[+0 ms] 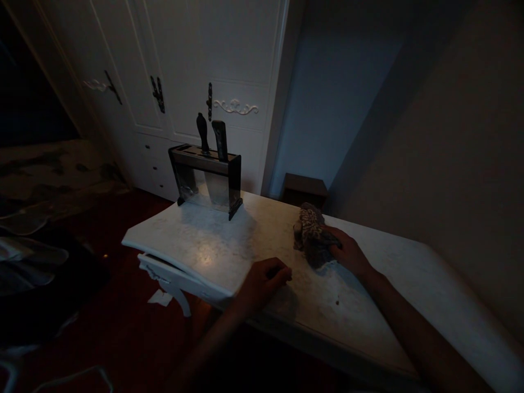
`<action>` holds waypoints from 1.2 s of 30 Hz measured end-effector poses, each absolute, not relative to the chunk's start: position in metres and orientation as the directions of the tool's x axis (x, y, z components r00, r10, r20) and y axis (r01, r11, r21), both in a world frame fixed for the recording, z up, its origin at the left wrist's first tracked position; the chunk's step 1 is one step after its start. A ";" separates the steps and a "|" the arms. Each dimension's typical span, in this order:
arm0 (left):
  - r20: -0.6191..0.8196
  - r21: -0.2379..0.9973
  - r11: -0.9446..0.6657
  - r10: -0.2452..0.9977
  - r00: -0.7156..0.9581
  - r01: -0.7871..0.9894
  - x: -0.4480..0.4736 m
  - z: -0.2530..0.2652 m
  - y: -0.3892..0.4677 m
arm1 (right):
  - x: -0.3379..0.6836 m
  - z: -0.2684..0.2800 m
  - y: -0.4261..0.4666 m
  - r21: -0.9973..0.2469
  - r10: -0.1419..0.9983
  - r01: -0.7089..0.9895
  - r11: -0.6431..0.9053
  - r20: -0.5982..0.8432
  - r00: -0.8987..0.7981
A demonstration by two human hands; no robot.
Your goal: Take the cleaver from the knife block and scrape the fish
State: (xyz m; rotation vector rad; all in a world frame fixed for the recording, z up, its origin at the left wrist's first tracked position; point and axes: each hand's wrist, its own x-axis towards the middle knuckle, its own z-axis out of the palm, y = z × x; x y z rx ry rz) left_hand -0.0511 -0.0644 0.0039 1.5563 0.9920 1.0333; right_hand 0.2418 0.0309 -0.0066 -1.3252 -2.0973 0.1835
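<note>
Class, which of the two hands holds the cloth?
The right hand, gripping the bunched dark cloth; the left hand is loosely curled, with nothing visible in it.

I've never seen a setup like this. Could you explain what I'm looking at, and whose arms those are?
There is no machine here: these are a person's own bare arms. The single picture comes from a camera worn on that person's head, looking forward and down, so you see roughly what they face.

The right hand grips a dark, bunched cloth on a pale tabletop. The left hand is loosely curled near the table's front edge, with nothing visible in it. Further back stands a knife stand with two dark handles sticking up. Behind that is a white wardrobe. The room is dim, so fine details are hard to make out.
</note>
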 end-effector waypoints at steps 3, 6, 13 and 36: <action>0.149 0.978 -0.186 0.942 0.302 0.097 -0.051 0.006 -0.066 | 0.241 -0.007 0.031 -0.439 0.856 0.764 0.473 0.434 -0.281; 0.151 0.976 -0.190 0.943 0.298 0.105 -0.051 0.008 -0.066 | 0.241 -0.006 0.030 -0.450 0.856 0.755 0.477 0.433 -0.282; 0.141 0.974 -0.187 0.945 0.295 0.132 -0.051 0.007 -0.066 | 0.242 -0.006 0.031 -0.464 0.857 0.746 0.478 0.434 -0.279; 0.235 0.959 -0.262 0.948 0.216 0.108 -0.095 0.028 -0.038 | 0.236 -0.010 0.029 -0.443 0.879 0.781 0.439 0.391 -0.273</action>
